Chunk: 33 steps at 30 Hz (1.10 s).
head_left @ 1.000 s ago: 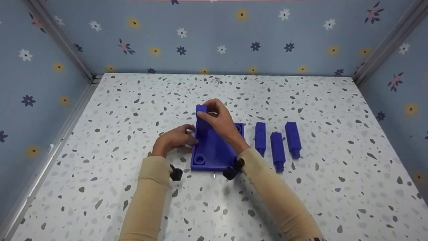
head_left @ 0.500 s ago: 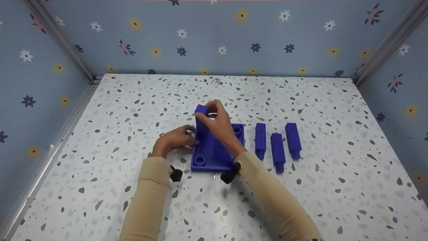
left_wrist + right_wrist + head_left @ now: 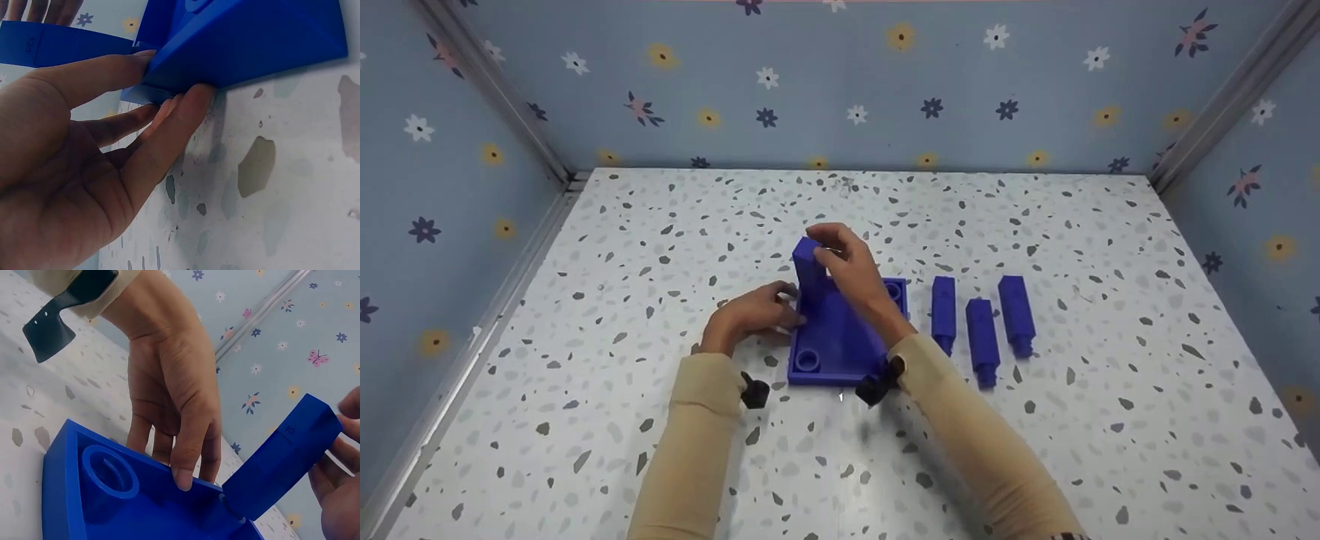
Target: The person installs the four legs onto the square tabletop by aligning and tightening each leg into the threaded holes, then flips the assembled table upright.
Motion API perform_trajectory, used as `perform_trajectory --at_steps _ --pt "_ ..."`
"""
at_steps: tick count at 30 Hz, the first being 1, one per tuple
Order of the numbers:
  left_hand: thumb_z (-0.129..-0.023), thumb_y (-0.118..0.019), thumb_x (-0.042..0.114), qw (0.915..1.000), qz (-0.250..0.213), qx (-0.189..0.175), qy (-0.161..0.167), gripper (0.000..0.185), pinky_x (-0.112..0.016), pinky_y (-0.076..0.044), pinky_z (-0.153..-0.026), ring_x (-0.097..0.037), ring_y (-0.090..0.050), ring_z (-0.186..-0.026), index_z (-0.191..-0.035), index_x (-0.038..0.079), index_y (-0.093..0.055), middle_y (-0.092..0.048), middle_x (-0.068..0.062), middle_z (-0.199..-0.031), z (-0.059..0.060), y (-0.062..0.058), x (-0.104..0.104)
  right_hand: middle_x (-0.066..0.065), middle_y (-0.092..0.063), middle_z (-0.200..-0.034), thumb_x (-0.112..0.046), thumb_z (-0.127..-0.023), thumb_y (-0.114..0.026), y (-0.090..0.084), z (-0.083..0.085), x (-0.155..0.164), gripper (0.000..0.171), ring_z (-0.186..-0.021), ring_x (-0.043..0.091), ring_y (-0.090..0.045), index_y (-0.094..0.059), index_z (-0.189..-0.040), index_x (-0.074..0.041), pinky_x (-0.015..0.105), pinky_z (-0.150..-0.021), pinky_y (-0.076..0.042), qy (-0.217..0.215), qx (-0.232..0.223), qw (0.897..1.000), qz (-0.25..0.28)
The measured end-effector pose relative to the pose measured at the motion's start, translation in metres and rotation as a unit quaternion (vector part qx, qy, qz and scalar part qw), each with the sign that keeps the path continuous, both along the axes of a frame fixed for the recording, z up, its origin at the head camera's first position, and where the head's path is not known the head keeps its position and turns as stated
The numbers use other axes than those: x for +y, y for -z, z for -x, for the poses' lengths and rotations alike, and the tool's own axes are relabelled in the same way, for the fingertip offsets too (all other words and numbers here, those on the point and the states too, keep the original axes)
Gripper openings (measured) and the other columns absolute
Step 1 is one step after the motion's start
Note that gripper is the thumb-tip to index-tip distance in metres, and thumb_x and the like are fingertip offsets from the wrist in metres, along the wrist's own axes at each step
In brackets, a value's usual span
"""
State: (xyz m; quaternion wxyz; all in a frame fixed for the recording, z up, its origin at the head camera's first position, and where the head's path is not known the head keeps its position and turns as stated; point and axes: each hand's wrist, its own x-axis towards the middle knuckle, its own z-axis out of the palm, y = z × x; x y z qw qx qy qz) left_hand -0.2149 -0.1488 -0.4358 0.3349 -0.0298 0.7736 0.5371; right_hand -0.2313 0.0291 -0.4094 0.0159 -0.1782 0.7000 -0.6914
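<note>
A shallow blue rectangular tray-like base lies on the table with its raised rim upward and round sockets in its corners. My left hand pinches its left wall; in the right wrist view the thumb laps over the rim and the fingers sit outside. At the far-left corner stands a blue square post, slightly tilted in the head view. My right hand holds the post's upper part, thumb on its near right side and fingers behind. In the right wrist view the post's lower end meets the corner socket.
Three more blue posts lie right of the base: one nearest it, one in the middle and one farthest right. Each has a narrower end toward me. Flower-patterned panels enclose the speckled table.
The post has turned a little about its length, and its top has shifted slightly left. My right thumb and fingers have changed position around it. The left hand and base have stayed put.
</note>
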Motion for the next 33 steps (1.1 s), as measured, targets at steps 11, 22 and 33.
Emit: perform_trajectory --at_steps 11,22,33 --pt "-0.081 -0.066 0.011 0.9999 0.008 0.012 0.009 0.055 -0.036 -0.051 -0.085 -0.025 -0.059 -0.1 -0.128 0.009 -0.04 -0.052 -0.015 -0.115 0.0 0.002 -0.001 0.019 -0.052 -0.128 -0.005 -0.094 -0.041 -0.022 -0.011 0.005 0.036 -0.113 0.018 -0.053 -0.049 -0.128 0.003 0.036 -0.1 -0.039 -0.091 -0.052 0.994 0.011" --pt "-0.08 -0.067 0.011 0.9999 0.01 0.004 -0.005 0.052 -0.035 -0.052 -0.083 -0.025 -0.057 -0.1 -0.126 0.01 -0.041 -0.05 -0.014 -0.117 0.003 0.002 0.0 0.02 -0.053 -0.121 -0.002 -0.091 -0.048 -0.02 -0.009 0.007 0.034 -0.104 0.018 -0.053 -0.049 -0.124 0.009 0.028 -0.089 -0.044 -0.067 -0.036 0.997 0.02" --pt "-0.08 -0.067 0.013 0.9996 0.026 0.008 0.002 0.056 -0.035 -0.05 -0.086 -0.025 -0.058 -0.102 -0.128 0.011 -0.04 -0.052 -0.013 -0.117 0.001 0.0 0.0 0.013 -0.058 -0.107 -0.011 -0.088 -0.061 -0.015 -0.011 0.008 0.033 -0.098 0.018 -0.055 -0.052 -0.117 0.003 0.028 -0.083 -0.047 -0.019 -0.021 0.999 -0.018"
